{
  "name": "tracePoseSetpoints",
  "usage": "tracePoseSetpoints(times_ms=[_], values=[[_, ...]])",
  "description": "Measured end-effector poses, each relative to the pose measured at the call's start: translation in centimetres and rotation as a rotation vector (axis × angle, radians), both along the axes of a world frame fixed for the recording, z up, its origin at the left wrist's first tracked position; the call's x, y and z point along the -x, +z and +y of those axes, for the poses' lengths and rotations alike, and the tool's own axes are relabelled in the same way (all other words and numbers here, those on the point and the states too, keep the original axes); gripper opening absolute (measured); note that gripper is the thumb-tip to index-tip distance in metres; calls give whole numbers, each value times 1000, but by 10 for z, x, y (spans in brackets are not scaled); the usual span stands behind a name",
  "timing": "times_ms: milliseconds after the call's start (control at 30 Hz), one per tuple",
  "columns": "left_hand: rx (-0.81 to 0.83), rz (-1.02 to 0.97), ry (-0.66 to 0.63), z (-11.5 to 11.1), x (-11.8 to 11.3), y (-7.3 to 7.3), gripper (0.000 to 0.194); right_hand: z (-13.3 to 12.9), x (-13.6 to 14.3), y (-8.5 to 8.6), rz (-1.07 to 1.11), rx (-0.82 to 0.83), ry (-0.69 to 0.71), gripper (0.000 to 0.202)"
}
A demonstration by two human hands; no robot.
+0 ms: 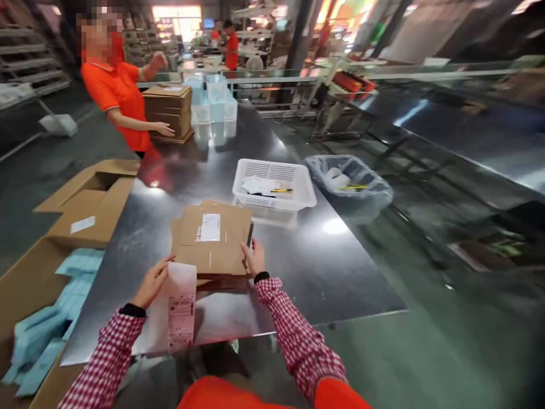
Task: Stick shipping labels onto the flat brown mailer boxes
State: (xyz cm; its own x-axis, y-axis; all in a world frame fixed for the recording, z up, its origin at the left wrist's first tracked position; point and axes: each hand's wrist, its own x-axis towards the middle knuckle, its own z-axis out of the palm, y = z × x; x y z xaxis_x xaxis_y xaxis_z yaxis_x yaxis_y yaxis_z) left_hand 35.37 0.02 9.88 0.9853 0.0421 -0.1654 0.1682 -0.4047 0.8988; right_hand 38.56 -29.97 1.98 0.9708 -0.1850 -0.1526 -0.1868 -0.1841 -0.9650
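A stack of flat folded cardboard boxes lies on the metal table in front of me, with a white printed label on the top one. At the stack's left edge, my left hand pinches a strip of printed labels, which hangs down over the table's near edge. My right hand is at the stack's right edge, closed around a slim dark pen-like tool that points away from me. Its exact kind cannot be made out.
A white plastic basket with papers and a yellow pen stands beyond the stack. Right of it hangs a clear-lined bin. At left is an open carton of light-blue packs. A co-worker handles stacked cardboard near blue boxes.
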Motion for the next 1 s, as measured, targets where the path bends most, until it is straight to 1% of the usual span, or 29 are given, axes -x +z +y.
tracePoseSetpoints(times_ms=[33,67,133,167,200,233,300,367,400,433,467,500,533,600,633,700,767,933,1000], values=[[3,-18,6,5,13,14,49,17,11,5,-56,-65,87,64],[5,-37,10,8,26,27,49,37,26,10,-103,-153,232,66],[14,-89,30,16,51,48,49,83,63,18,-136,-342,608,69],[26,-118,48,23,62,55,48,108,84,20,-107,-409,766,66],[40,-142,72,34,72,58,47,132,104,20,-61,-452,858,60],[57,-152,97,49,82,57,47,155,124,19,-11,-478,891,53],[81,-103,141,90,103,47,49,193,158,13,76,-507,869,44],[95,36,201,137,127,29,57,220,184,5,117,-532,829,42],[106,132,257,159,141,19,62,229,194,1,117,-540,803,41],[113,190,300,176,156,11,65,237,204,-1,111,-537,773,40],[130,204,290,190,171,5,67,243,212,-3,102,-521,742,39],[167,175,266,198,185,1,67,249,220,-4,93,-490,715,38],[209,129,230,201,198,-1,65,255,227,-4,84,-449,697,37],[290,91,94,197,219,-4,59,269,239,-4,78,-385,675,34],[301,102,46,192,225,-6,56,277,245,-5,83,-372,656,32],[305,133,15,185,233,-16,48,292,256,-7,108,-376,602,30],[349,161,46,183,238,-33,45,305,267,-12,146,-398,530,28],[689,280,168,190,250,-80,52,323,285,-31,172,-382,419,31],[751,305,204,190,250,-95,53,327,285,-42,187,-351,399,34]])
